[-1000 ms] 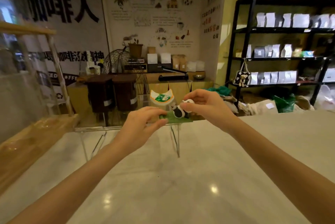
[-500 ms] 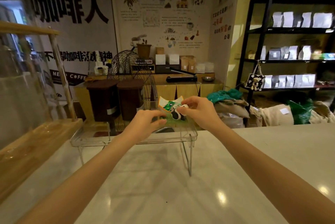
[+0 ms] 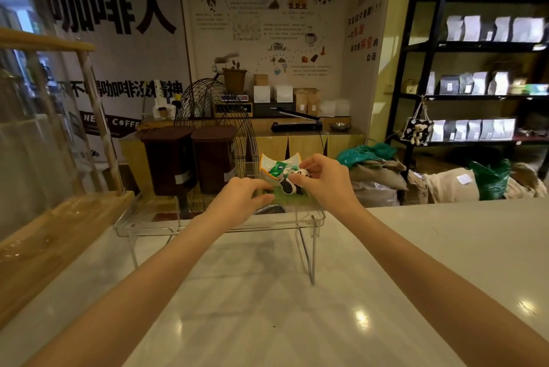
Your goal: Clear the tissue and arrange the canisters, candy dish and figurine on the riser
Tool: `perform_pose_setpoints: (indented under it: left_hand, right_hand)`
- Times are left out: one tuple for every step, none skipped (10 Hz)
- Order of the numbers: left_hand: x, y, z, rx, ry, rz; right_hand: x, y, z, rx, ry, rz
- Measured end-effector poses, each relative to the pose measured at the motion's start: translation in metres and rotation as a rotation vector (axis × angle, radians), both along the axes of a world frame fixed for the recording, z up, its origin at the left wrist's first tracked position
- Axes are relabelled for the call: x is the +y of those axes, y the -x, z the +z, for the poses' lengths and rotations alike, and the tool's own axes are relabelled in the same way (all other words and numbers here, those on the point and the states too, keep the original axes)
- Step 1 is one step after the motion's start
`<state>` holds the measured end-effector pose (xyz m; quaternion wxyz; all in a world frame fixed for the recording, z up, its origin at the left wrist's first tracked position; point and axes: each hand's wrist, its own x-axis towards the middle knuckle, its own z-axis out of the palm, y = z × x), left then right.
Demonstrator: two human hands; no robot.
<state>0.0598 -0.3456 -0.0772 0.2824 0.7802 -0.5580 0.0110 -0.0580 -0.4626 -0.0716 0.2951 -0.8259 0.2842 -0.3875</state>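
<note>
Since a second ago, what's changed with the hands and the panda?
Little changed. Both hands, left and right, keep their grip on the panda figurine and its green base on the clear riser. The candy dish and brown canisters haven't moved.

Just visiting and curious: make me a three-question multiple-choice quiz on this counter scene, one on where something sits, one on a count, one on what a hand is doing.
1. Where is the candy dish?
A. on the clear riser
B. on the black shelf
C. on the wooden ledge

2. How many brown canisters stand on the riser?
A. one
B. two
C. four

3. What is the right hand doing?
A. lying flat on the counter
B. pinching the panda figurine
C. lifting a canister

Answers: 1 A, it rests on the riser's top, right of the canisters. 2 B, a pair stands side by side. 3 B, its fingertips close on the figurine's head.
</note>
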Motion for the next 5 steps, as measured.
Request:
perform_pose_setpoints:
  left_hand:
    - [0.002, 0.003, 0.002, -0.004, -0.038, -0.008]
    - [0.003, 0.004, 0.008, -0.009, -0.097, -0.031]
    - [0.010, 0.001, 0.018, -0.011, -0.139, -0.035]
    - [0.020, -0.001, 0.037, -0.023, -0.111, -0.024]
    - [0.037, 0.002, 0.072, -0.055, -0.035, 0.004]
  right_hand:
    - [0.003, 0.002, -0.001, 0.032, 0.044, -0.008]
    - [0.006, 0.009, 0.003, 0.113, 0.086, -0.013]
    - [0.013, 0.024, 0.014, 0.132, 0.096, -0.004]
    - [0.026, 0.046, 0.033, -0.022, 0.097, 0.035]
    - [0.055, 0.085, 0.065, -0.292, 0.102, 0.182]
